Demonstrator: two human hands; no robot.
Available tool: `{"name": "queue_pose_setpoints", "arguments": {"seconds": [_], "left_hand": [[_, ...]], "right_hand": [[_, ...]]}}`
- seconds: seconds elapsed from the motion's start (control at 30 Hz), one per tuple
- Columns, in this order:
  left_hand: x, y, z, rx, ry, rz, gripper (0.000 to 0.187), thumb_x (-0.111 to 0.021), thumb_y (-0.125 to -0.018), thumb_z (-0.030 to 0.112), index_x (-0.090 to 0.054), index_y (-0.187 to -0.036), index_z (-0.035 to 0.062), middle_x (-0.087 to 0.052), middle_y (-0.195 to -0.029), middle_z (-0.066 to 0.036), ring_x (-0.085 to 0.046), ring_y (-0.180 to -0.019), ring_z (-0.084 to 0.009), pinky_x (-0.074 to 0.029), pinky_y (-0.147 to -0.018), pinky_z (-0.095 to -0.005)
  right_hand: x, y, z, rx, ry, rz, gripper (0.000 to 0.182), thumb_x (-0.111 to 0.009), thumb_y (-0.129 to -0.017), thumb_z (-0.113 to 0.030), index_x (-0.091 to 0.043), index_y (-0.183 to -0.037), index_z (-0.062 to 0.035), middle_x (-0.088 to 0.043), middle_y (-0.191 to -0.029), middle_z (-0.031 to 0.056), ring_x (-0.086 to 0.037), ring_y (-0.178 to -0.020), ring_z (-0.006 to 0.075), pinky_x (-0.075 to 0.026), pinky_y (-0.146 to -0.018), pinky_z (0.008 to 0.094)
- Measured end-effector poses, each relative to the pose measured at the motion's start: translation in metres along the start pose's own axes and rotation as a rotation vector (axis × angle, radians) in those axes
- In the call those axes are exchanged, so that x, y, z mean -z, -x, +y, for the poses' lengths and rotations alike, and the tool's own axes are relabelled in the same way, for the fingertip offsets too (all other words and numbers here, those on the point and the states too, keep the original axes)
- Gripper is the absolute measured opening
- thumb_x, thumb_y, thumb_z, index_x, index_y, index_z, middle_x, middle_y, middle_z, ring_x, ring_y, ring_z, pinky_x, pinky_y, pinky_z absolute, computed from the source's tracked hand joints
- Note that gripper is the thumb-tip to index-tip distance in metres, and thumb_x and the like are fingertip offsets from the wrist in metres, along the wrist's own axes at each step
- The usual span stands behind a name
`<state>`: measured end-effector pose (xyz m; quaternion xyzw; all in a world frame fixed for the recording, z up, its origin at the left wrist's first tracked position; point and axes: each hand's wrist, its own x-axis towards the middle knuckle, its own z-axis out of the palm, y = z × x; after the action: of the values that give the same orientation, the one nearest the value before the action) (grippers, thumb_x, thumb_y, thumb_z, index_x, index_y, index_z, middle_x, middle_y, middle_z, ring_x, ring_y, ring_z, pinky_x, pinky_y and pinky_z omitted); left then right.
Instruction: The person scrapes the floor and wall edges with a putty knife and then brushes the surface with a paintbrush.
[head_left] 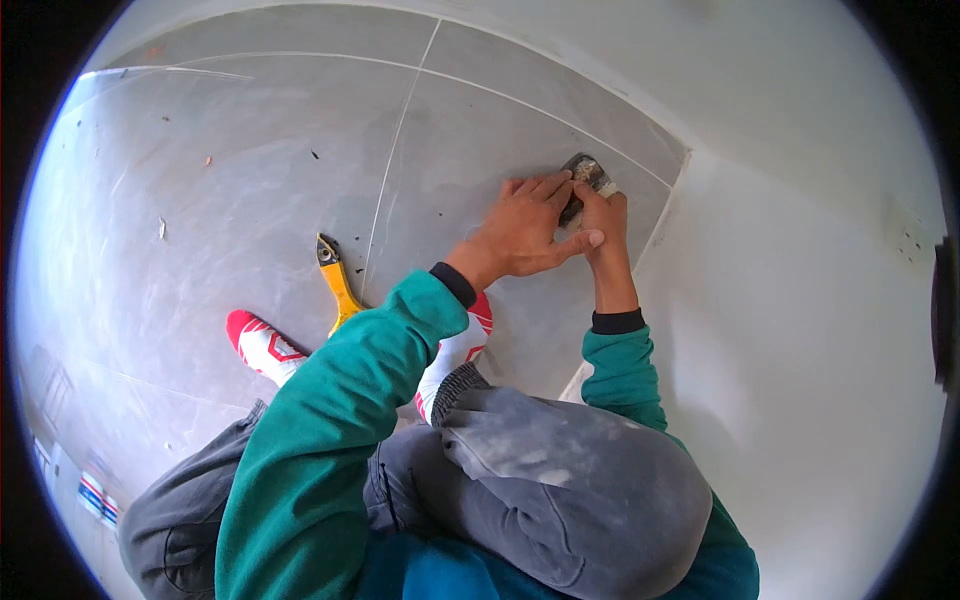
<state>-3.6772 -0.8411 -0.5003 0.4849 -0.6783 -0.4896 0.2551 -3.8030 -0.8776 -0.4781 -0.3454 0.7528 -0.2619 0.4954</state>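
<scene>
At a dark, round-edged opening or fitting (pixel 583 166) in the grey floor tile, pale crumbly material shows, and both my hands are over it. My left hand (pixel 522 226) lies palm down, fingers stretched to its near edge and thumb pointing out toward my right wrist. Close beside it, my right hand (pixel 606 222) has its fingers bent at the fitting's near side. Whatever those fingers hold, if anything, is hidden. Pliers with a yellow handle (pixel 343 292) lie on the floor left of my hands, partly behind my left sleeve.
A white wall (pixel 790 300) rises at the right, with an outlet plate (pixel 907 238) on it. My feet in white and red socks (pixel 268 347) are on the tile floor (pixel 270 150). Small scraps are scattered around. A printed packet (pixel 97 500) lies at lower left.
</scene>
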Motion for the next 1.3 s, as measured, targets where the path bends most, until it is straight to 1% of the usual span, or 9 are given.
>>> {"name": "queue_pose_setpoints", "arguments": {"seconds": [0.27, 0.33, 0.47, 0.77, 0.9, 0.97, 1.1, 1.17, 1.3], "left_hand": [[-0.013, -0.001, -0.008, -0.061, -0.019, 0.071, 0.091, -0.035, -0.081, 0.070, -0.042, -0.126, -0.0088, -0.043, -0.130, -0.027, -0.040, -0.121, -0.0383, -0.026, -0.103, -0.0453], [-0.006, -0.015, -0.010, -0.061, -0.032, 0.095, 0.090, -0.036, -0.082, 0.069, -0.043, -0.126, -0.0090, -0.043, -0.130, -0.027, -0.041, -0.121, -0.0385, -0.026, -0.103, -0.0454], [0.011, -0.028, -0.006, -0.025, -0.005, -0.024, 0.088, -0.036, -0.083, 0.067, -0.044, -0.124, -0.0102, -0.046, -0.126, -0.028, -0.042, -0.119, -0.0391, -0.027, -0.104, -0.0441], [0.016, -0.032, -0.016, -0.100, -0.025, 0.065, 0.081, -0.041, -0.084, 0.063, -0.051, -0.115, -0.0111, -0.051, -0.118, -0.029, -0.048, -0.111, -0.0412, -0.036, -0.098, -0.0421], [0.028, -0.043, -0.008, -0.107, -0.043, 0.085, 0.076, -0.042, -0.084, 0.062, -0.054, -0.111, -0.0082, -0.054, -0.116, -0.027, -0.050, -0.107, -0.0406, -0.038, -0.095, -0.0407], [0.047, -0.044, 0.001, 0.026, 0.001, -0.246, 0.071, -0.042, -0.085, 0.060, -0.055, -0.111, -0.0049, -0.056, -0.113, -0.026, -0.052, -0.103, -0.0403, -0.040, -0.091, -0.0407], [0.021, -0.018, -0.010, -0.002, 0.221, -0.189, 0.064, -0.046, -0.086, 0.055, -0.056, -0.109, -0.0027, -0.058, -0.106, -0.025, -0.055, -0.097, -0.0400, -0.043, -0.084, -0.0414], [0.001, -0.006, -0.018, 0.108, 0.402, 0.066, 0.055, -0.049, -0.087, 0.049, -0.057, -0.107, -0.0012, -0.060, -0.101, -0.025, -0.058, -0.091, -0.0391, -0.045, -0.079, -0.0414], [0.002, -0.021, -0.012, 0.255, 0.426, 0.136, 0.047, -0.050, -0.088, 0.043, -0.058, -0.106, 0.0003, -0.061, -0.099, -0.024, -0.059, -0.089, -0.0380, -0.046, -0.078, -0.0394]], "right_hand": [[-0.002, 0.002, 0.004, -0.077, -0.130, 0.074, 0.014, -0.055, -0.081, -0.008, -0.060, -0.083, 0.0049, -0.061, -0.081, 0.0074, -0.057, -0.070, 0.0167, -0.045, -0.062, 0.0312], [-0.002, -0.003, -0.010, -0.104, -0.026, 0.069, 0.023, -0.058, -0.081, -0.009, -0.060, -0.097, 0.0087, -0.061, -0.091, 0.0103, -0.059, -0.079, 0.0179, -0.048, -0.071, 0.0289], [0.006, -0.030, 0.015, 0.077, -0.031, -0.081, 0.014, -0.056, -0.080, -0.007, -0.059, -0.086, 0.0056, -0.060, -0.085, 0.0070, -0.057, -0.072, 0.0172, -0.045, -0.062, 0.0312], [-0.013, -0.022, -0.004, -0.017, -0.261, 0.033, 0.011, -0.057, -0.080, -0.006, -0.060, -0.083, 0.0035, -0.060, -0.081, 0.0041, -0.056, -0.072, 0.0153, -0.045, -0.062, 0.0291], [-0.006, -0.035, -0.008, -0.047, -0.286, -0.116, 0.010, -0.057, -0.082, -0.008, -0.060, -0.084, 0.0011, -0.058, -0.080, 0.0022, -0.056, -0.071, 0.0136, -0.045, -0.061, 0.0275], [-0.001, -0.033, 0.006, 0.017, -0.315, -0.128, 0.012, -0.057, -0.083, -0.011, -0.060, -0.084, 0.0006, -0.058, -0.080, 0.0025, -0.055, -0.072, 0.0131, -0.044, -0.060, 0.0267], [0.027, -0.016, 0.007, 0.056, 0.112, -0.278, 0.021, -0.053, -0.086, -0.016, -0.059, -0.097, 0.0009, -0.060, -0.089, 0.0064, -0.058, -0.079, 0.0175, -0.046, -0.068, 0.0298], [0.028, -0.004, -0.011, 0.535, 1.070, -0.030, 0.028, -0.054, -0.084, -0.013, -0.057, -0.108, 0.0002, -0.059, -0.106, 0.0111, -0.058, -0.092, 0.0269, -0.046, -0.081, 0.0366], [0.027, -0.024, -0.009, 0.814, 1.246, -0.117, 0.042, -0.059, -0.072, -0.004, -0.057, -0.113, -0.0029, -0.055, -0.113, 0.0089, -0.053, -0.101, 0.0282, -0.043, -0.081, 0.0413]]}}
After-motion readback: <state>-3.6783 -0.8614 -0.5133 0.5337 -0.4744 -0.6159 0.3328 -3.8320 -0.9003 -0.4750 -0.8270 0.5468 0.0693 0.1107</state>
